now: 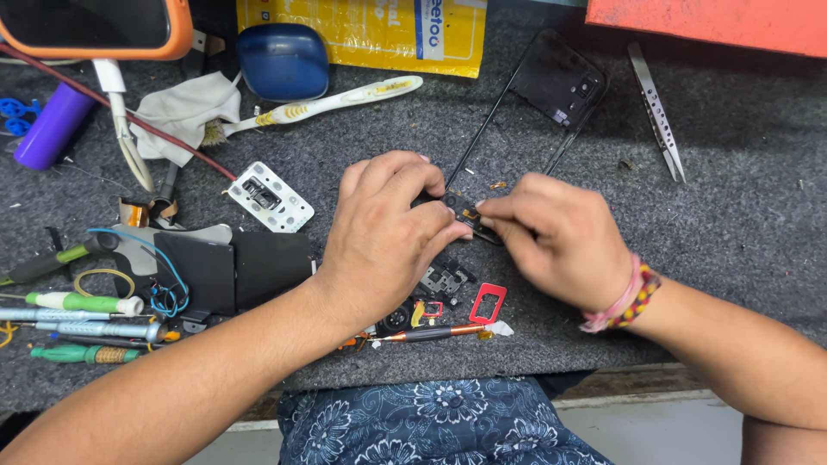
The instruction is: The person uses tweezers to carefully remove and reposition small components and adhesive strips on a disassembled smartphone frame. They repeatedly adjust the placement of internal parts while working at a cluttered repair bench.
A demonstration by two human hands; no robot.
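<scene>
Packaging and screens on the grey work mat: two items noted.

A flat, glossy yellow plastic packet [362,33] with a blue-and-white printed panel lies at the top centre of the frame, its upper part cut off by the edge. A phone in an orange case [96,26], its dark screen unlit and rounded at the corners, sits at the upper left corner, partly out of frame.

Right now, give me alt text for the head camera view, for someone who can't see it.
Two bare hands meet over a grey felt mat: the left hand and right hand pinch a small dark phone part at the lower end of a black phone frame. Screwdrivers, a toothbrush and tweezers lie around them.
</scene>
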